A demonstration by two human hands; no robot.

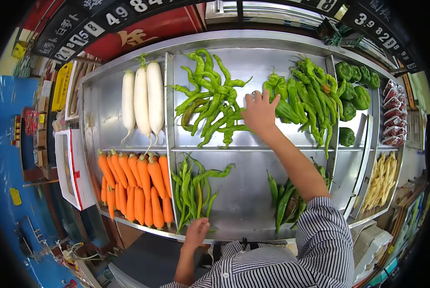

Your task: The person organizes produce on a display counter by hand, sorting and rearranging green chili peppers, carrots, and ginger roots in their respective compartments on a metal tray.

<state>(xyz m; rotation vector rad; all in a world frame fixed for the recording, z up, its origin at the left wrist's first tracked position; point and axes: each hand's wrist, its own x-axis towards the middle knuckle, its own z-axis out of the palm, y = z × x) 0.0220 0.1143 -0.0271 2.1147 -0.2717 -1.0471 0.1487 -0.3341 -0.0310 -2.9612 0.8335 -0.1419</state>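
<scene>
Right hand (261, 111) is palm-down, fingers fanned apart, in the far middle compartment; it sits between the twisted green peppers (212, 98) on the left and the smoother pepper heap (315, 91) on the right, fingertips at the latter's left edge; firm contact or hover, can't tell from overhead. Left hand (197, 233) is at the near rim, just beside the near-left thin peppers (188, 189); fingers partly curled, can't tell if they pinch anything.

Step looks like arranging peppers by hand; my read on doing it well: light fingertips, several peppers at a time, stems lined up; push from the side rather than press down (curled ones likely hook each other and drag neighbours); lift tangled pieces instead of raking them. Work from the outer edge of the heap inward; leave the gap between heaps readable; watch the long tips at the heap's near end, they reach the metal divider (267, 150); forearm crosses above the near compartment, so elbow high over the dark green peppers (284, 201) there.
</scene>
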